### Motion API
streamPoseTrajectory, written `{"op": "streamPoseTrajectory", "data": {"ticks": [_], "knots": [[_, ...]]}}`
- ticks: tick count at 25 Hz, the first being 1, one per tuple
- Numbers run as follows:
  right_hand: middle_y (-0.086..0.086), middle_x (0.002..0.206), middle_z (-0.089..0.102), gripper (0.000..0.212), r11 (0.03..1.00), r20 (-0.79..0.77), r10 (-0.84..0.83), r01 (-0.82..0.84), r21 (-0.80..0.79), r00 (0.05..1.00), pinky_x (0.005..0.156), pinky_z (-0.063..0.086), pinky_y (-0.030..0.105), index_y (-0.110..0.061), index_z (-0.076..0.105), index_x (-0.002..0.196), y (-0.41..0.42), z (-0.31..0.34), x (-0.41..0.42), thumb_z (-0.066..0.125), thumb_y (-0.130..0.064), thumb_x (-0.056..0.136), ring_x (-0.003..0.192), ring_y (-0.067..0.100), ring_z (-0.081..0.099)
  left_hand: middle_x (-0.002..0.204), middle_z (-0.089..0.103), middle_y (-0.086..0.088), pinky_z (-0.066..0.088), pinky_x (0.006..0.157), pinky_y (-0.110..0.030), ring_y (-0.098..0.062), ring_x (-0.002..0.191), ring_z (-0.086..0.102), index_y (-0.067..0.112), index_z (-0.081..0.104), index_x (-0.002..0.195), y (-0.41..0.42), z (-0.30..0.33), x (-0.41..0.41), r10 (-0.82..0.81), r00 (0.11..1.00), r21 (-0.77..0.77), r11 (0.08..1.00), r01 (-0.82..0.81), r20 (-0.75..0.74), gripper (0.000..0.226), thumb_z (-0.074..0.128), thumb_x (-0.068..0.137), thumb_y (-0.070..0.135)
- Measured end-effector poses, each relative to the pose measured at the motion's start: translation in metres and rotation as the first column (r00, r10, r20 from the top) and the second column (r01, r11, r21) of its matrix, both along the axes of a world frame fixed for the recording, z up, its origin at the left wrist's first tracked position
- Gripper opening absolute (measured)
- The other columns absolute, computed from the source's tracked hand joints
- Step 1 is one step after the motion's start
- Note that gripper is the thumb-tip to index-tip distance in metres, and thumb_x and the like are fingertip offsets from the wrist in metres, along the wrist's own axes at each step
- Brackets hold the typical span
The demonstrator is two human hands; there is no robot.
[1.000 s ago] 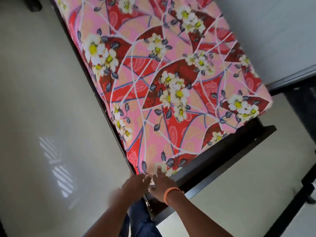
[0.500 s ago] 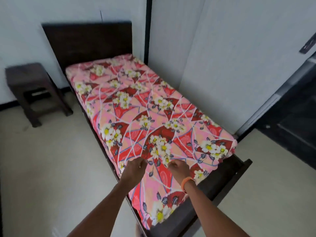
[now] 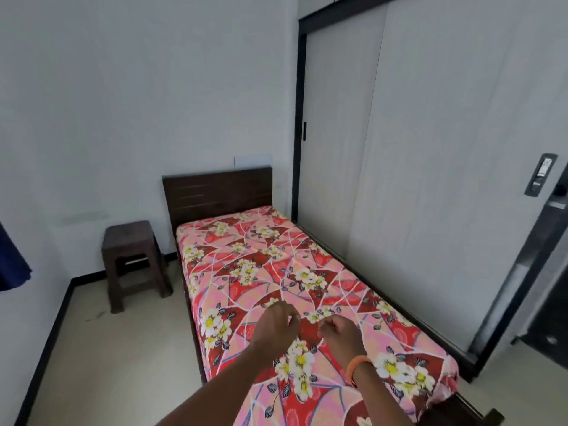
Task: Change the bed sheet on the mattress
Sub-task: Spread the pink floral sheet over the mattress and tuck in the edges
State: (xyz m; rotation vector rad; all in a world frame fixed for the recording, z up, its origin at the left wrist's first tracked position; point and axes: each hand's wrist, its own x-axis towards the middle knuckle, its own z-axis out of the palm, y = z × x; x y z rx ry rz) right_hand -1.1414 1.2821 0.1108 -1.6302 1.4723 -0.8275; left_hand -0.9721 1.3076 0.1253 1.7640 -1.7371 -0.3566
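Note:
A pink and red floral bed sheet point(image 3: 261, 272) covers the mattress on a dark wooden bed, lying smooth from the headboard point(image 3: 215, 192) to the foot. At the near right corner the sheet bunches a little point(image 3: 445, 385). My left hand point(image 3: 275, 322) and my right hand point(image 3: 339, 332) hover side by side above the near half of the sheet, fingers loosely curled, holding nothing. An orange band circles my right wrist.
A dark brown stool point(image 3: 132, 259) stands left of the bed near the wall. Sliding wardrobe doors point(image 3: 415, 179) run close along the bed's right side. Blue cloth point(image 3: 12, 265) hangs at the far left. Pale floor point(image 3: 116, 364) lies left of the bed.
My head has lifted from the bed's foot corner to take in the whole bed. Both hands have come up from the sheet's edge at the foot and now hover above it.

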Motion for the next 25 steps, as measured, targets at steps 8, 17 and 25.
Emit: {"op": "streamPoseTrajectory", "data": {"ticks": [8,17,25], "knots": [[-0.001,0.078,0.069,0.015,0.996,-0.035,0.091,-0.091,0.015,0.995,0.060,0.047,0.019,-0.020,0.067,0.079,-0.027,0.011,-0.212,0.060,-0.015,0.091,0.075,0.017,0.064,0.079,0.063,0.001,0.045,0.065,-0.026,-0.015,0.075,0.059,0.009,0.069,0.076,-0.032,-0.008,-0.238,0.106,0.985,0.051,0.994,-0.100,-0.136,0.020,0.053,0.087,0.015],[-0.001,0.105,0.065,0.020,0.999,-0.052,0.031,-0.030,0.033,0.998,0.068,0.043,0.014,-0.015,0.065,0.113,-0.086,0.013,-0.385,0.061,-0.023,0.095,0.093,0.011,0.060,0.089,0.063,0.003,0.036,0.054,-0.014,-0.005,0.068,0.054,0.012,0.071,0.092,-0.100,-0.001,-0.410,0.148,0.975,0.039,0.989,-0.144,-0.164,0.019,0.053,0.094,0.016],[0.009,0.101,0.070,0.014,0.978,-0.114,-0.064,0.085,0.189,0.991,0.080,0.054,0.032,-0.012,0.067,0.102,-0.243,-0.027,-0.523,0.062,-0.012,0.089,0.089,0.023,0.066,0.093,0.070,0.000,0.041,0.072,-0.018,-0.010,0.080,0.060,0.007,0.074,0.095,-0.255,-0.047,-0.506,0.194,0.957,0.067,0.981,-0.184,-0.217,0.019,0.055,0.094,0.012]]}}
